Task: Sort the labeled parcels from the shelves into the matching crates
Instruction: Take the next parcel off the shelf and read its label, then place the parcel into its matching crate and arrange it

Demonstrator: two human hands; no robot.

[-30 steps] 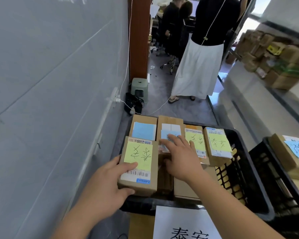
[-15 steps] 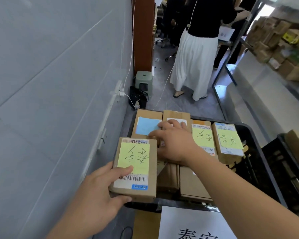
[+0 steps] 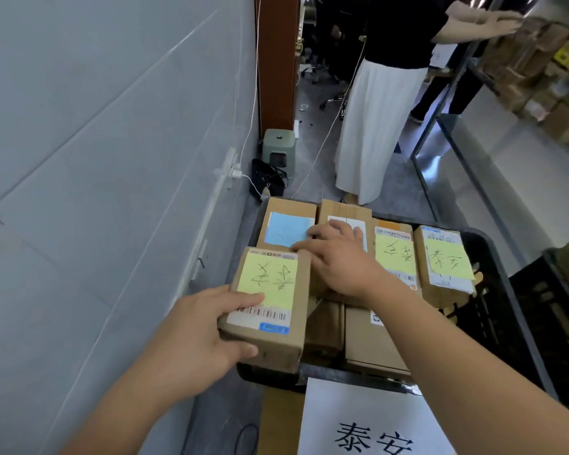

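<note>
A black crate (image 3: 493, 257) holds cardboard parcels under both hands. The left hand (image 3: 194, 343) grips the near-left parcel (image 3: 270, 310) with a yellow note, thumb on top. Just right of it, the right hand (image 3: 339, 261) lies flat, fingers straight, on a white-labelled parcel (image 3: 345, 215).
</note>
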